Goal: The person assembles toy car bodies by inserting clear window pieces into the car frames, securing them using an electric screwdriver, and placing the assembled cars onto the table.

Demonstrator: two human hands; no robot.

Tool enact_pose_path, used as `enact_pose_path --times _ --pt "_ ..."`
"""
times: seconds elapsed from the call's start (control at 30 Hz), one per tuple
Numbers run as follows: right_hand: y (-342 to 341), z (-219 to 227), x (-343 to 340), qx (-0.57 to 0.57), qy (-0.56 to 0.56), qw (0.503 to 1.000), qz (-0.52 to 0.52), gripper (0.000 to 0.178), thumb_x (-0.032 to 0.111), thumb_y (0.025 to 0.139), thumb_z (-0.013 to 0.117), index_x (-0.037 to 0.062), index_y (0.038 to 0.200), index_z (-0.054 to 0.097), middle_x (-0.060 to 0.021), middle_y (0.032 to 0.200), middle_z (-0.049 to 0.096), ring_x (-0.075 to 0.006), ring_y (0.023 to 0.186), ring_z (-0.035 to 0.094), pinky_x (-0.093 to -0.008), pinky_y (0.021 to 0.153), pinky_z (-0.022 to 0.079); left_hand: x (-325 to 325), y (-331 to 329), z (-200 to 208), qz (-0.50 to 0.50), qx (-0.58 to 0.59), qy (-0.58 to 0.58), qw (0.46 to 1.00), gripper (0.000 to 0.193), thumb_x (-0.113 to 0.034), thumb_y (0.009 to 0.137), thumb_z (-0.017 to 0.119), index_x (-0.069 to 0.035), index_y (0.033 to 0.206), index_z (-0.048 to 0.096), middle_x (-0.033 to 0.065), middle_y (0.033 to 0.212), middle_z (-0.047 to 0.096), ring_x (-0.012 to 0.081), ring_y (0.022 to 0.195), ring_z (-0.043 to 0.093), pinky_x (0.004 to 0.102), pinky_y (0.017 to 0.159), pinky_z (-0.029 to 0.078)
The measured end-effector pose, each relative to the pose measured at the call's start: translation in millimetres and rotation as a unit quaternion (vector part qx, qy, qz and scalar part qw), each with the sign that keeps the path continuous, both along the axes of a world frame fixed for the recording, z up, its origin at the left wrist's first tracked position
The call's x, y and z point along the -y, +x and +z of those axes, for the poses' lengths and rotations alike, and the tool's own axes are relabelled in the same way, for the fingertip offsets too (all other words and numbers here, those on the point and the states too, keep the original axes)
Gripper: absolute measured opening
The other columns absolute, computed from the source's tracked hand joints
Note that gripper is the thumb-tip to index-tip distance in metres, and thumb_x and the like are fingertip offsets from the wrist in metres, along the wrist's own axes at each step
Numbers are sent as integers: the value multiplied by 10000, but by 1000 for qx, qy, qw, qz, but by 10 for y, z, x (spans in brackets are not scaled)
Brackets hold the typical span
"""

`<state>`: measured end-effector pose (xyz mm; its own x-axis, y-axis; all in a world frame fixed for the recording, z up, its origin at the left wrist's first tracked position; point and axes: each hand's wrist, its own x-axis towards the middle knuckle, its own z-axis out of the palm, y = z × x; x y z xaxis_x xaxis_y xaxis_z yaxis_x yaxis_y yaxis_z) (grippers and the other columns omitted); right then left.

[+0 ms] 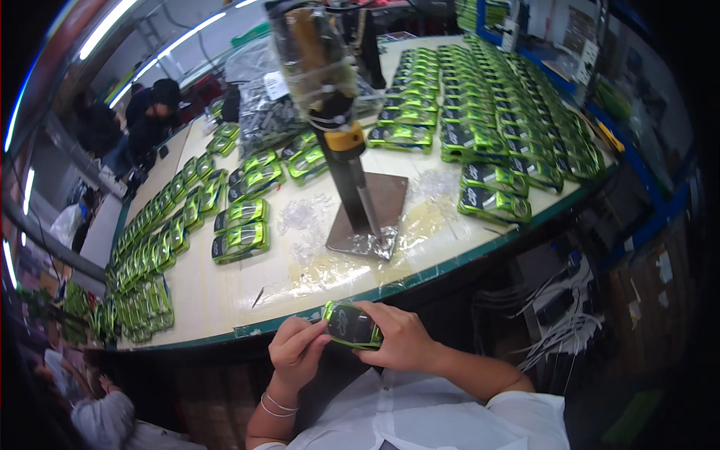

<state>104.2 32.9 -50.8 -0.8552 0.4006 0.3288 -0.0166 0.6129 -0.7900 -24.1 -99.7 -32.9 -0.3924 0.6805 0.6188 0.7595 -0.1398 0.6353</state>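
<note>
A small green-and-black case (349, 327) is held just in front of the table's near edge, over my lap. My right hand (400, 335) grips its right end, with the thumb and fingers wrapped round it. At its left end, my left hand (298, 351) is closed in a pinch, fingertips at the green rim. Whatever lies between those fingertips is too small to make out. On the tabletop beyond my hands stands an upright press-like tool (349, 150), on a square metal plate (386, 196).
Rows of similar green-and-black cases (472, 135) cover the right of the table (300, 281); more rows (161, 240) line the left. Clear plastic scraps (304, 217) lie beside the plate. A thin dark tool (258, 297) rests near the edge. Other people (154, 112) sit at far left.
</note>
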Motion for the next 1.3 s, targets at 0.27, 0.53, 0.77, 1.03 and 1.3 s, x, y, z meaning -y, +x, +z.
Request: enact_pose_path --times 0.27,0.53,0.77,1.03,1.3 --pt "-42 -46 -32 -41 3 999 -10 603 205 572 669 37 1098 425 -149 884 551 -295 795 563 -360 684 461 -71 23 -2 19 20 1 1000 198 -81 718 638 45 866 603 81 643 511 155 572 474 225 525 376" --pt "45 -52 1 -29 -36 999 -13 581 195 564 677 42 1074 445 -151 881 558 -302 796 565 -363 684 462 -66 111 -60 20 -167 6 986 226 -92 741 606 33 928 593 82 637 476 191 575 462 271 534 389" --pt "143 -2 17 -35 -18 999 -10 597 193 564 687 45 1085 437 -157 923 560 -309 811 572 -362 703 466 -56 238 -57 14 174 25 984 276 -92 733 617 16 979 555 87 842 482 141 722 466 241 631 380" --pt "218 110 58 -24 -160 985 59 787 248 616 685 71 1213 203 -189 994 523 -365 808 567 -393 682 469 -232 202 -18 -218 405 6 888 705 -126 652 706 43 1227 334 183 1150 463 241 1061 465 329 892 375" --pt "116 71 -54 -216 133 967 5 739 279 652 686 144 1260 288 -176 1022 490 -288 744 568 -335 576 476 -410 255 217 -220 361 6 906 673 7 627 676 17 1214 347 140 1127 466 188 1038 459 296 872 387"
